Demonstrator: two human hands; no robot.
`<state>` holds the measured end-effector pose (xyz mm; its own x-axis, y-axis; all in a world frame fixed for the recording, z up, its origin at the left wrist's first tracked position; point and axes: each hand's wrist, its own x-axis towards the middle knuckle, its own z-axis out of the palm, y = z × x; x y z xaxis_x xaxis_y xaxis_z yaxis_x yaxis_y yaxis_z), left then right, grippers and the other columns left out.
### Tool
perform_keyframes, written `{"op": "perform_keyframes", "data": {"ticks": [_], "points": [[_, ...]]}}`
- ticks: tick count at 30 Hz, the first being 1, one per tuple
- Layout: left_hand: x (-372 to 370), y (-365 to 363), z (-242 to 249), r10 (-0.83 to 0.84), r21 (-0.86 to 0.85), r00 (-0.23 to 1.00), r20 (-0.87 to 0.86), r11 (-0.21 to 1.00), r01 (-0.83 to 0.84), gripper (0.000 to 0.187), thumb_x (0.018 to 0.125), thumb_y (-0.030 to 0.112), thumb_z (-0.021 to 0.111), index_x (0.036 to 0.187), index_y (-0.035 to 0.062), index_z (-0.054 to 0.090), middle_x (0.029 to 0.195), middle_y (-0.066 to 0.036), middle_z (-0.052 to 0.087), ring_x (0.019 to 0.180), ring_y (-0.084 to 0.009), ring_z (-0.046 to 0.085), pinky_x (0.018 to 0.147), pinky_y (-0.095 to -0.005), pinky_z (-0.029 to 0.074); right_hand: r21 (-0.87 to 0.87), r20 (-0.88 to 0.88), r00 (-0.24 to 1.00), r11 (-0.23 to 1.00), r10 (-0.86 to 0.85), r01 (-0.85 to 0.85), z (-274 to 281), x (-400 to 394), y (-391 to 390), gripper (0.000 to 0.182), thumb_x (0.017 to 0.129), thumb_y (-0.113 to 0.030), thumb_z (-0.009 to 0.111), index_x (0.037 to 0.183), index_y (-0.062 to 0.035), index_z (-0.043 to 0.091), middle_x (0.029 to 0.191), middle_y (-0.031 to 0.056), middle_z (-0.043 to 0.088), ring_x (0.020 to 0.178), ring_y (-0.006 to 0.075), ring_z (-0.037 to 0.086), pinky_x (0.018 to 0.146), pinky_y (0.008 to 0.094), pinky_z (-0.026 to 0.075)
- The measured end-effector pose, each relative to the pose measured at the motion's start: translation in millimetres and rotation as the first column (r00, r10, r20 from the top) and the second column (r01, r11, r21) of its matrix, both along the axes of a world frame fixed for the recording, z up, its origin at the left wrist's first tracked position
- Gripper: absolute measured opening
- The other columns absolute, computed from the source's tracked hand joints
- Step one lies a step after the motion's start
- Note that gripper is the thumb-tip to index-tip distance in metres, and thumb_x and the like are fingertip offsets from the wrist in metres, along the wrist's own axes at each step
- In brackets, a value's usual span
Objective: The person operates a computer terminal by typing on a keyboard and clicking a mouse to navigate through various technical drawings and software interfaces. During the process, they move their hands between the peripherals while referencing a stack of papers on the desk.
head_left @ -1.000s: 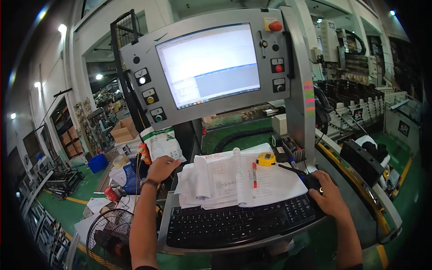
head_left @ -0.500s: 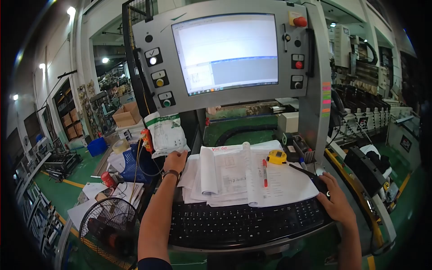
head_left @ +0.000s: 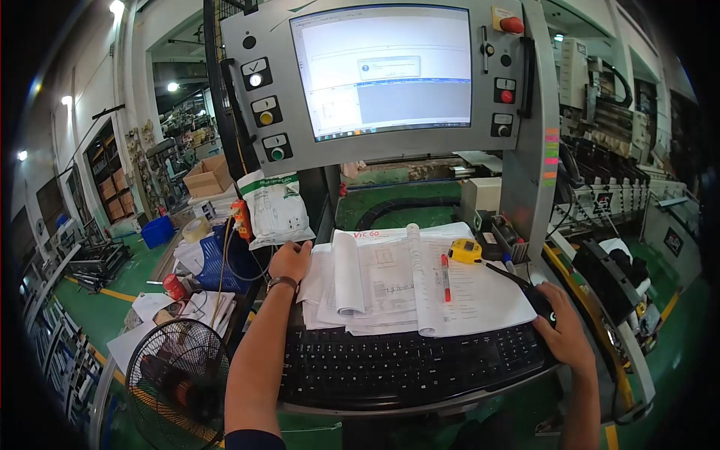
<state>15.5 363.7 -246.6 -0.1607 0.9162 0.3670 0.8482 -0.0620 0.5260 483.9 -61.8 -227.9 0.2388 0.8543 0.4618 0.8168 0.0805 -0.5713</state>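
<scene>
My right hand (head_left: 564,324) is wrapped over a black computer mouse (head_left: 549,304) beside the right end of the black keyboard (head_left: 420,375). My left hand (head_left: 291,262) is closed at the left edge of the stacked papers (head_left: 382,304), just below a white and green plastic bag (head_left: 276,210); whatever its fingers hold, if anything, is hidden. A red marker (head_left: 445,277) and a yellow tape measure (head_left: 465,251) lie on the papers. Above them, the control panel's screen (head_left: 390,105) shows a small dialog box (head_left: 388,67).
A black fan (head_left: 178,381) stands at the lower left, near a blue basket (head_left: 222,262) and a red can (head_left: 174,286). On the panel's right side is a red knob (head_left: 511,25). Machinery (head_left: 611,184) stands at the far right.
A dialog box has appeared on the screen. The view has shifted slightly. My right hand stays on the mouse, and my left hand remains by the papers' edge with its wrist turned a little.
</scene>
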Motion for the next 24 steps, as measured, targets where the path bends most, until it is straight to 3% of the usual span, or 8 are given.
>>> {"op": "perform_keyframes", "data": {"ticks": [6,24], "points": [[-0.2,-4.3,1.4,-0.009,0.002,1.0,0.012,1.0,0.009,0.06,0.102,0.065,0.07,0.119,0.0085,0.084,0.121,-0.019,0.085,0.118,-0.042,0.079,0.103,-0.0522,0.061,0.043,0.005,0.998,0.997,-0.059,0.058,-0.5,-2.4,-5.1,0.057,0.098,-0.02,0.072,0.152,-0.0022,0.063,0.163,0.0222,0.06,0.145,0.0446,0.064,0.121,0.0473,0.051],[-0.3,-4.1,0.6,-0.004,-0.01,1.0,-0.002,1.0,0.004,0.063,0.102,0.068,0.069,0.121,0.0107,0.086,0.124,-0.018,0.085,0.121,-0.0415,0.079,0.104,-0.0521,0.061,0.013,0.044,0.997,0.998,-0.064,0.064,-3.0,1.7,-3.8,0.054,0.101,-0.023,0.072,0.151,-0.0029,0.065,0.165,0.0228,0.057,0.147,0.0451,0.062,0.121,0.0475,0.05]]}}
